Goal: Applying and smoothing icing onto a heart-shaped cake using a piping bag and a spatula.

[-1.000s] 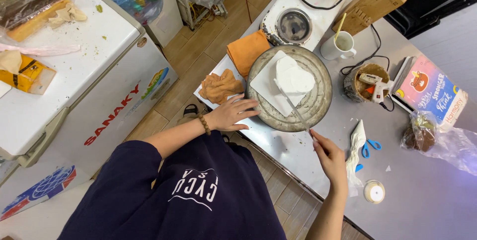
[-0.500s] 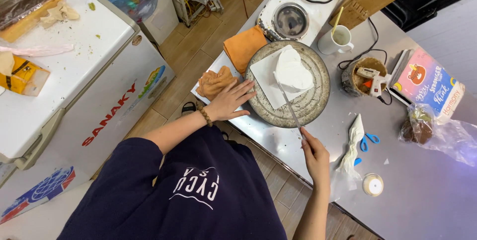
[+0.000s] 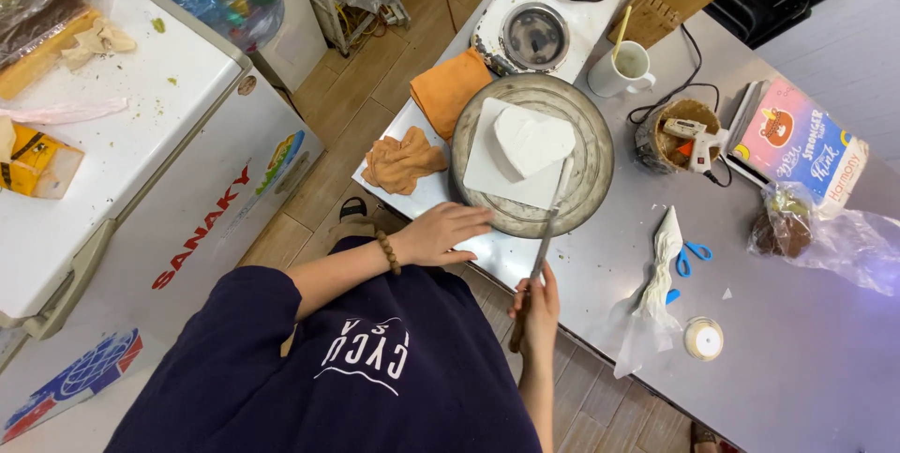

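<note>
A white heart-shaped cake [image 3: 532,140] sits on a white square board [image 3: 492,172] on a round metal turntable [image 3: 591,172] at the edge of a steel table [image 3: 806,359]. My left hand [image 3: 442,233], with a bead bracelet at the wrist, rests flat on the table against the turntable's near rim. My right hand [image 3: 536,310] grips the wooden handle of a long thin spatula [image 3: 547,233], whose blade reaches up to the cake's right side.
Two orange cloths [image 3: 403,160] lie left of the turntable. Beside it are a white piping bag [image 3: 659,270], blue scissors [image 3: 692,256], a tape roll [image 3: 703,339], a mug [image 3: 626,67], a glue gun in a basket [image 3: 689,134] and a white freezer [image 3: 141,162] on the left.
My right hand has taken up the long spatula and brought its blade to the cake's side. My left hand has slid along the turntable's rim.
</note>
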